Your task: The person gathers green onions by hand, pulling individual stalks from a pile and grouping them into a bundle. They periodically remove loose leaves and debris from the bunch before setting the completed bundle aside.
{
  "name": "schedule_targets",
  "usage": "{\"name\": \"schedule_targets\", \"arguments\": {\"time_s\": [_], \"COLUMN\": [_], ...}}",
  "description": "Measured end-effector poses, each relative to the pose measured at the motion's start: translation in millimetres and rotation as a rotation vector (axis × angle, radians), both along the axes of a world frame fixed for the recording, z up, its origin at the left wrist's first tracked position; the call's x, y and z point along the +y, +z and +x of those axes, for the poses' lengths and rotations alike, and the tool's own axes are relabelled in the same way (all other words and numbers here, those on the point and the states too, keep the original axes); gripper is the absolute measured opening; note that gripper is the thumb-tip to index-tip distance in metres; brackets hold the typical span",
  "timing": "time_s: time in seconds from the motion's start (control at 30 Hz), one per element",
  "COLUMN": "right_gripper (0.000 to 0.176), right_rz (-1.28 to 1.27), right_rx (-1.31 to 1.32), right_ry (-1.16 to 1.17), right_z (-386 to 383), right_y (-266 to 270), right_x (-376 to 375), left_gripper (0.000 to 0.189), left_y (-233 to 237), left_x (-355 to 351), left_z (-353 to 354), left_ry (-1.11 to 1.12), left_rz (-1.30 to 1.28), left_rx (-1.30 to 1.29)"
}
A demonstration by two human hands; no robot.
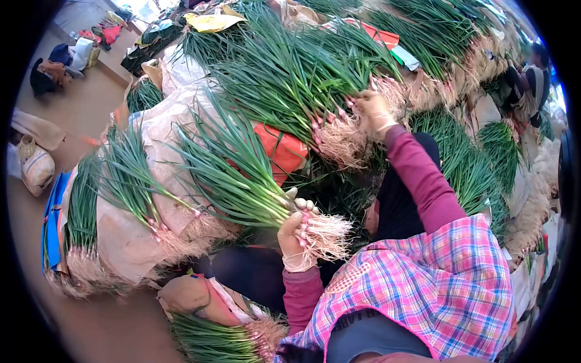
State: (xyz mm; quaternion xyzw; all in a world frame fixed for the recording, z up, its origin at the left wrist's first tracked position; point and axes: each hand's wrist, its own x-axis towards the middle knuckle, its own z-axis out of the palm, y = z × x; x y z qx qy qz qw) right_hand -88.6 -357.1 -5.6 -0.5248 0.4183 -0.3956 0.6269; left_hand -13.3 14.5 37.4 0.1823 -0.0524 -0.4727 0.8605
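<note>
My left hand (293,236), in a pale glove, is wrapped round a bunch of spring onions (251,187). Its green leaves point up and left, and the pale roots hang out to the right of my fist. Farther off, my right hand (373,112), gloved too, has its fingers bent in on the pinkish stem ends of a larger heap of spring onions (278,78). A few stems seem pinched there, though the fingertips are partly hidden. Tangled roots (344,142) spill below that hand.
A red sack (281,151) lies under the heap. More spring onions (130,175) rest on beige sacking (175,115) to the left, and another bundle (218,339) lies near my lap. Rows of onions (454,157) flank my right side. A person (532,85) sits at far right.
</note>
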Motion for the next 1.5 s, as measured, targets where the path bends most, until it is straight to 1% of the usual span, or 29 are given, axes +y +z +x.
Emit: {"name": "schedule_targets", "arguments": {"time_s": [0.03,0.1,0.23,0.27,0.37,0.4,0.43,0.5,0.53,0.57,0.63,0.77,0.87,0.93,0.97,1.0,1.03,1.07,1.1,1.13,1.17,1.2,1.23,1.27,1.3,1.33,1.37,1.43,1.5], "right_gripper": [0.017,0.014,0.005,0.006,0.003,0.003,0.007,0.014,0.012,0.012,0.011,0.015,0.020,0.029,0.040,0.043,0.041,0.036,0.029,0.024,0.023,0.021,0.022,0.022,0.027,0.034,0.035,0.019,0.016], "right_rz": [-0.189,-0.082,0.107,0.069,0.216,-0.056,-0.360,-0.597,-0.248,-0.247,-0.395,-0.393,-0.435,-0.243,-0.089,-0.066,-0.295,-0.480,-0.666,-0.466,-0.415,-0.429,-0.264,0.000,-0.026,0.162,0.344,0.448,0.241], "right_rx": [0.438,-0.211,-0.059,-0.115,-0.296,-0.066,0.167,0.264,0.165,0.166,-0.072,-0.114,0.187,1.121,1.547,1.560,1.431,1.073,1.087,0.499,0.306,0.292,0.245,0.106,0.145,0.124,-0.074,-0.153,-0.130], "right_ry": [-0.009,0.222,0.344,0.348,0.425,0.382,0.313,0.387,0.454,0.454,0.149,-0.118,-0.311,-0.259,0.041,0.047,-0.181,-0.313,-0.261,-0.240,0.065,0.105,0.286,0.712,0.743,0.781,0.846,0.700,0.532], "right_z": [-22.6,-43.1,-33.9,-32.2,-17.0,-14.2,-10.9,-22.4,-30.9,-34.1,-72.6,-151.3,-238.9,-319.6,-342.7,-345.1,-339.7,-321.2,-293.6,-248.1,-179.0,-163.6,-143.1,-73.8,-67.8,-38.7,6.8,26.5,40.1], "right_y": [40.6,38.1,37.2,31.0,20.2,3.1,-8.0,21.9,34.0,39.7,53.6,71.6,21.8,-68.9,-71.8,-84.9,-74.3,-29.3,-45.6,-0.2,92.0,90.1,103.7,99.0,87.6,78.7,50.9,38.6,29.8], "right_x": [11.4,27.7,106.2,124.5,182.0,216.4,235.6,238.7,236.4,231.7,196.8,142.8,88.4,67.9,93.3,82.2,97.5,90.5,88.9,98.9,129.0,128.9,137.7,164.8,159.9,182.4,206.8,213.9,227.4], "left_gripper": [0.054,0.051,0.044,0.043,0.034,0.023,0.015,0.016,0.022,0.029,0.034,0.039,0.042,0.045,0.046,0.047,0.047,0.047,0.047,0.047,0.047,0.047,0.046,0.044,0.043,0.044,0.045,0.042,0.041], "left_y": [-2.1,-6.9,-4.3,-13.0,-1.4,-39.0,-25.1,-22.6,-11.2,-36.6,-23.7,-23.4,-18.1,-18.0,-17.9,-8.7,-17.5,-10.3,-6.1,-6.4,-7.0,4.0,-0.8,1.8,4.1,0.0,-4.4,-7.7,-22.4], "left_x": [-0.9,-11.3,-15.1,-15.8,-23.3,-13.4,-19.5,-23.7,-22.6,-13.9,-26.4,-13.5,-9.9,-12.5,-9.8,-12.5,-12.1,-4.9,-5.8,-7.0,-6.0,-2.8,-5.8,-2.9,-2.1,0.4,-1.7,-0.9,1.5], "left_z": [1.5,2.5,-3.0,-0.8,-8.9,-0.6,-8.0,-10.1,-10.4,4.0,-9.1,1.8,-1.4,-3.3,1.3,-6.3,-2.7,0.2,-1.5,-4.6,-4.7,-3.5,-5.1,2.7,0.9,-4.3,-4.5,-3.8,1.1], "left_ry": [-0.016,-0.047,-0.079,-0.104,-0.064,-0.225,-0.228,-0.180,-0.216,-0.285,-0.100,-0.221,-0.179,-0.250,-0.259,-0.250,-0.273,-0.246,-0.256,-0.206,-0.161,-0.168,-0.201,-0.168,-0.182,-0.157,-0.112,-0.090,-0.097], "left_rz": [-0.007,-0.012,0.110,0.044,0.314,0.309,0.560,0.539,0.516,0.474,0.347,0.300,0.264,0.214,0.230,0.183,0.147,0.145,0.144,0.170,0.182,0.088,0.059,0.034,0.050,0.151,0.231,0.302,0.353], "left_rx": [0.009,-0.001,-0.047,-0.004,-0.074,-0.062,-0.025,-0.008,-0.014,-0.093,-0.111,-0.111,-0.140,-0.118,-0.105,-0.015,-0.012,-0.008,0.003,-0.042,-0.088,0.016,0.004,0.007,-0.010,-0.049,-0.083,-0.118,-0.105]}}
